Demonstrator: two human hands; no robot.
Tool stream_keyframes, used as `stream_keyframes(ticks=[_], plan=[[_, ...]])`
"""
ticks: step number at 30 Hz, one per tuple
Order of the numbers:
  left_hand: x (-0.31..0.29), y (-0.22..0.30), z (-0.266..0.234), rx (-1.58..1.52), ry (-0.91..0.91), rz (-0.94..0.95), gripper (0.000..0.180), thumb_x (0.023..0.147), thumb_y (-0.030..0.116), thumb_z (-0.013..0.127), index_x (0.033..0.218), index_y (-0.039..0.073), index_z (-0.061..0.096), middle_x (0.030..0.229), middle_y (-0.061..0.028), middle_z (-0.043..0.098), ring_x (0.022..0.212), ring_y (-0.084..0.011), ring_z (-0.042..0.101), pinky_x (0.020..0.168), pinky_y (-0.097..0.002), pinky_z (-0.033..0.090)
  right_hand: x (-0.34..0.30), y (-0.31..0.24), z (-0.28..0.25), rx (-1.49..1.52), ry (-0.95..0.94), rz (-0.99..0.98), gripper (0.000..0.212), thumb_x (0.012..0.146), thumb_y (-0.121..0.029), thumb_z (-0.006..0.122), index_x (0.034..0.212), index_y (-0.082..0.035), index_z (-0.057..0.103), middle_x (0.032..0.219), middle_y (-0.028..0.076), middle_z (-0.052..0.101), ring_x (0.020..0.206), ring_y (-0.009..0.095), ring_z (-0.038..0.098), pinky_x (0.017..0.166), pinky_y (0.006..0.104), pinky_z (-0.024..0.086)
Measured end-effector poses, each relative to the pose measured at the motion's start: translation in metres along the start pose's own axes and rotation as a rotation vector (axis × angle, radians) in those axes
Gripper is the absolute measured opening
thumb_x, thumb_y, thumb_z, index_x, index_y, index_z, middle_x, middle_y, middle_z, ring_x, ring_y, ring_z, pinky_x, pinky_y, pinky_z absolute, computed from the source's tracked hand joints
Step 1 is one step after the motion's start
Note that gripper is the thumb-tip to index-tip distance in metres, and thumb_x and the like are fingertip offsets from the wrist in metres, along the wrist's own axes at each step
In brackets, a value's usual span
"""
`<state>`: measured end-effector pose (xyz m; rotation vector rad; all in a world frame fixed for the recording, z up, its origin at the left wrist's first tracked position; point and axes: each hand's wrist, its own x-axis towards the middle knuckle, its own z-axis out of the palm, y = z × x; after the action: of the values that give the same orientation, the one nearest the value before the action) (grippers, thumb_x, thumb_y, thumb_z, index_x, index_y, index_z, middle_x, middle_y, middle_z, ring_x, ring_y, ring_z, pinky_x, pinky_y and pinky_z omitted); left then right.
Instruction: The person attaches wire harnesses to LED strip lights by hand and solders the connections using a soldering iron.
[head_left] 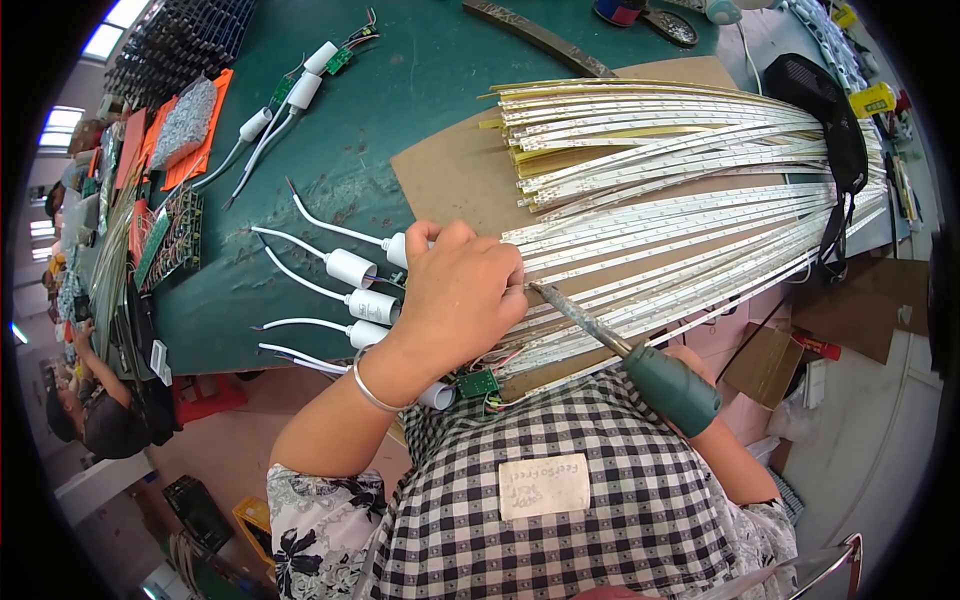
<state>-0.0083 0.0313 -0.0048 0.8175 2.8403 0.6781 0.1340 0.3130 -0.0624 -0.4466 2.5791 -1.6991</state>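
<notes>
Green work mat (400,90) fills the upper half, 10 to 12 o'clock. On it, a brown cardboard sheet (450,175) at centre, running to 2 o'clock. Fanned over the cardboard: a big bundle of white LED strips (680,190), ends spread toward 3 o'clock, converging at centre near the hands. A black strap-like item (830,110) lies across the strips at 2 o'clock.

Checked apron (560,480) w/ a paper label covers 6 o'clock.

Left hand (455,295), at centre, palm down, fingers curled & pressing on the near ends of the strips; metal bangle on the wrist. Just at 9 o'clock of it: a row of white cylindrical drivers (360,290) w/ white leads pointing toward 10 o'clock, touching or just beside the hand.

Right hand (690,360), at 4 o'clock of centre, mostly hidden; closed round the green handle of a soldering iron (640,360). Iron tip meets the strip ends just beside the left hand's fingertips.

Small green circuit board (480,383) w/ coloured wires, below the left hand, 6 o'clock of it.

More white drivers (300,90) at 11 o'clock. Orange trays (190,130) & stacked boards at 10 o'clock. Another person (95,400) sits at 8 o'clock.
</notes>
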Motion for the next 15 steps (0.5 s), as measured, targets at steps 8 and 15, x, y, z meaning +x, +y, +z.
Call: stream_keyframes(ticks=[8,15], plan=[[0.000,-0.001,0.000,-0.006,-0.001,-0.007,0.003,0.068,0.011,0.061,0.068,0.013,0.058,0.066,0.0030,0.056,0.078,-0.0183,0.050,0.086,-0.0412,0.027,0.001,-0.003,0.004,0.473,0.075,0.360,0.050,0.074,-0.009,0.072,0.116,0.002,0.048,0.098,0.017,0.062,0.084,0.028,0.064,0.070,0.0348,0.053],[0.000,0.000,-0.001,-0.016,-0.009,-0.010,0.003,0.068,0.011,0.061,0.067,0.013,0.058,0.066,0.0033,0.056,0.078,-0.0180,0.050,0.087,-0.0408,0.027,-0.003,0.008,0.004,0.064,-0.002,-0.039,0.050,0.072,-0.009,0.074,0.114,0.003,0.049,0.098,0.017,0.062,0.086,0.029,0.064,0.073,0.0365,0.053]])
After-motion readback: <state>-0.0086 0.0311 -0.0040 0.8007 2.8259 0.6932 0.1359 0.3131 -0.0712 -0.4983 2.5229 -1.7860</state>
